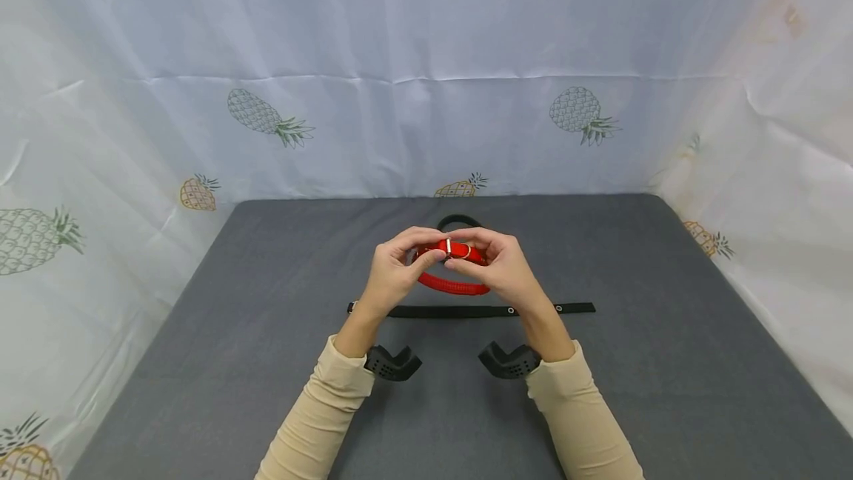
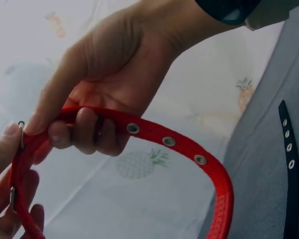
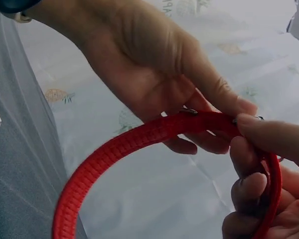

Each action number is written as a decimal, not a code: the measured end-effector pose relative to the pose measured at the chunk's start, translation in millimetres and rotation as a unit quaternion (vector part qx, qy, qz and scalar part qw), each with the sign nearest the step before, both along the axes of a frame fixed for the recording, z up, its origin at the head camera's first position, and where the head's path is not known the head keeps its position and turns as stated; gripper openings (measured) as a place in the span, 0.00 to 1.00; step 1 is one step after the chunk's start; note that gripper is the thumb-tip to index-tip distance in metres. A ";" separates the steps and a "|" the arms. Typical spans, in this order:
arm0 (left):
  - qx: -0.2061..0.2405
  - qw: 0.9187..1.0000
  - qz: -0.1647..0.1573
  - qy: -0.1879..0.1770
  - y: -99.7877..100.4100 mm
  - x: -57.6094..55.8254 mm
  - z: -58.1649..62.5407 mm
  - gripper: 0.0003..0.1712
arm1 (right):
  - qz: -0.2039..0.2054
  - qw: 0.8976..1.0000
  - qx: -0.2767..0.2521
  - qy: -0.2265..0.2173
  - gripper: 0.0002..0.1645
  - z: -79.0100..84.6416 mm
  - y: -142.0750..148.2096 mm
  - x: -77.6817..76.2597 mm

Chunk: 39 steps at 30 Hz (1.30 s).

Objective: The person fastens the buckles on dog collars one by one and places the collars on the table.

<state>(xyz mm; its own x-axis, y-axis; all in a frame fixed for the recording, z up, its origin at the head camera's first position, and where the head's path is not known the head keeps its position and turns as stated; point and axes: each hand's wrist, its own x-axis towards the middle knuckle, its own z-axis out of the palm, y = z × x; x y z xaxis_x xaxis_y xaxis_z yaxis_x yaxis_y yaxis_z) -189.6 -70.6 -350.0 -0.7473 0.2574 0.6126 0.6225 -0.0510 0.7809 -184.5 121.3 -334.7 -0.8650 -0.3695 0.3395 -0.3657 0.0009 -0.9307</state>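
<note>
Both hands hold a red collar [image 1: 455,287] up over the table, bent into a loop that hangs toward the wearer. My left hand [image 1: 388,274] pinches the strap on one side of the metal buckle [image 1: 449,247], thumb toward me. On the other side, my right hand [image 1: 505,267] grips the buckle end, and the fingertips of both hands meet around the buckle. The left wrist view shows several metal eyelets [image 2: 168,141] along the red strap. A metal ring [image 3: 189,110] sits on the collar under the right hand in the right wrist view.
A black strap [image 1: 466,312] with eyelets lies straight across the grey table [image 1: 266,361], below the hands. Behind the hands is a curved black band [image 1: 458,220]. A white curtain [image 1: 400,132] printed with pineapples surrounds the table's back and sides.
</note>
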 end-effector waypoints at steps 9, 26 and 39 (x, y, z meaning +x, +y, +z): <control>-0.022 0.995 0.086 0.036 4.0 0.7 2.9 0.13 | -0.066 0.996 -0.003 0.052 0.16 -1.6 -1.9 -2.7; 0.027 0.996 0.090 -0.005 -2.5 -0.1 7.6 0.13 | -0.046 0.998 -0.016 0.034 0.17 1.0 5.5 -3.7; 0.140 0.984 0.092 -0.062 -11.7 -6.5 9.8 0.25 | -0.028 0.999 -0.012 -0.033 0.11 -1.6 16.0 -9.2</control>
<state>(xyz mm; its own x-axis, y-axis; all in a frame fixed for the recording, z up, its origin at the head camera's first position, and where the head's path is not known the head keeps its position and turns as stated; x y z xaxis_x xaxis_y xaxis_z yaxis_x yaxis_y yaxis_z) -196.1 -82.2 -340.2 -0.8386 -0.0541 0.5420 0.5426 -0.1700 0.8226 -193.7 137.3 -336.2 -0.9046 -0.3127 0.2898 -0.3040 -0.0034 -0.9527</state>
